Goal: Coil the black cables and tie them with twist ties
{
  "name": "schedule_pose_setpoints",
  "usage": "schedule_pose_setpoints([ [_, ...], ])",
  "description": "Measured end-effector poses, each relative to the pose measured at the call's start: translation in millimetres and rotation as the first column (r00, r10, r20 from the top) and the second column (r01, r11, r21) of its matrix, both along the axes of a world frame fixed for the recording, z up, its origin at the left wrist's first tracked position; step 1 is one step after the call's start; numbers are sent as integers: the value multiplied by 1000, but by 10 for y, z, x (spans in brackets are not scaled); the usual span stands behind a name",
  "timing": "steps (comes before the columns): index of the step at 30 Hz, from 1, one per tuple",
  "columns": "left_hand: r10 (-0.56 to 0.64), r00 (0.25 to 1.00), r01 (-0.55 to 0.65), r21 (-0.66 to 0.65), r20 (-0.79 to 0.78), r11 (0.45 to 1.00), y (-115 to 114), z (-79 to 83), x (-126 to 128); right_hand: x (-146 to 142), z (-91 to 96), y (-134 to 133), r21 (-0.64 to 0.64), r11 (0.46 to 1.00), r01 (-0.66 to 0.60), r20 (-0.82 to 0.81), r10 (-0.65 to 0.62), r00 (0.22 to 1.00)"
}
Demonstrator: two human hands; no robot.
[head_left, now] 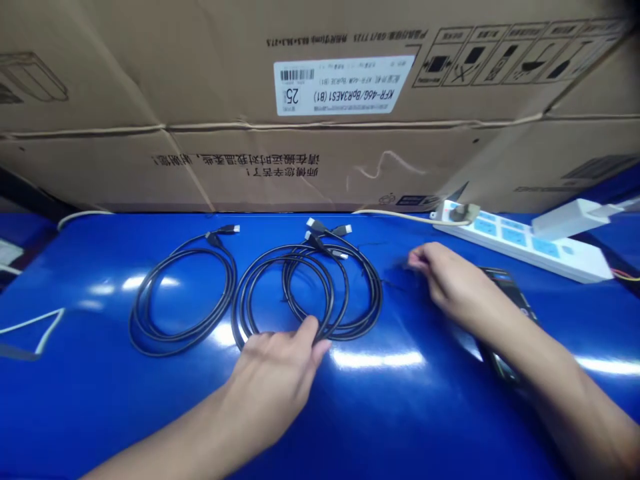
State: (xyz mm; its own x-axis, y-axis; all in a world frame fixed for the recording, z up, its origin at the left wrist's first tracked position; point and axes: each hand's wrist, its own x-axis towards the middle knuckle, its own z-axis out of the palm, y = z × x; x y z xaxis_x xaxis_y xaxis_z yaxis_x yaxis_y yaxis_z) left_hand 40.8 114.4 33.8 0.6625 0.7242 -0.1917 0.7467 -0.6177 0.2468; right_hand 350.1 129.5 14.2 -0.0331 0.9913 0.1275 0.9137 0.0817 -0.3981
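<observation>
My left hand (280, 367) is closed on the near side of a coiled black cable (243, 303), thumb and fingers around its loops. This middle coil overlaps another coiled black cable (374, 283) on its right. Their plugs (342, 231) lie together at the far side. A third black coil (231, 283) rests apart on the left, its connectors pointing away from me. My right hand (445, 277) is held right of the coils, its fingertips pinched over a small dark thing too blurred to name. Thin dark tie-like strips (395, 285) lie between that hand and the coils.
A large cardboard box (200, 167) walls off the back of the blue table (375, 413). At the back right stands a white power strip (520, 240) with a white adapter (565, 219) plugged in. A dark phone-like device (507, 283) lies under my right forearm.
</observation>
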Motion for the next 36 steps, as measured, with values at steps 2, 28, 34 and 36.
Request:
schedule_pose_setpoints([
  [2, 16, 999, -17, 20, 47, 1000, 4, 29, -13, -127, 119, -40, -1, 1000, 12, -196, -12, 980],
  [28, 162, 794, -37, -220, 586, 975, -45, 61, 52, -1080, 144, -352, -412, 859, -304, -882, -459, -103],
  [34, -60, 733, 111, -32, 677, 993, -108, 4, 94, -1087, 139, -403, -546, 728, -415, -717, -662, -217],
  [36, -60, 737, 114, -36, 673, 993, -118, -30, 103, -1070, 142, -400, -544, 672, -503, -660, -712, -237],
])
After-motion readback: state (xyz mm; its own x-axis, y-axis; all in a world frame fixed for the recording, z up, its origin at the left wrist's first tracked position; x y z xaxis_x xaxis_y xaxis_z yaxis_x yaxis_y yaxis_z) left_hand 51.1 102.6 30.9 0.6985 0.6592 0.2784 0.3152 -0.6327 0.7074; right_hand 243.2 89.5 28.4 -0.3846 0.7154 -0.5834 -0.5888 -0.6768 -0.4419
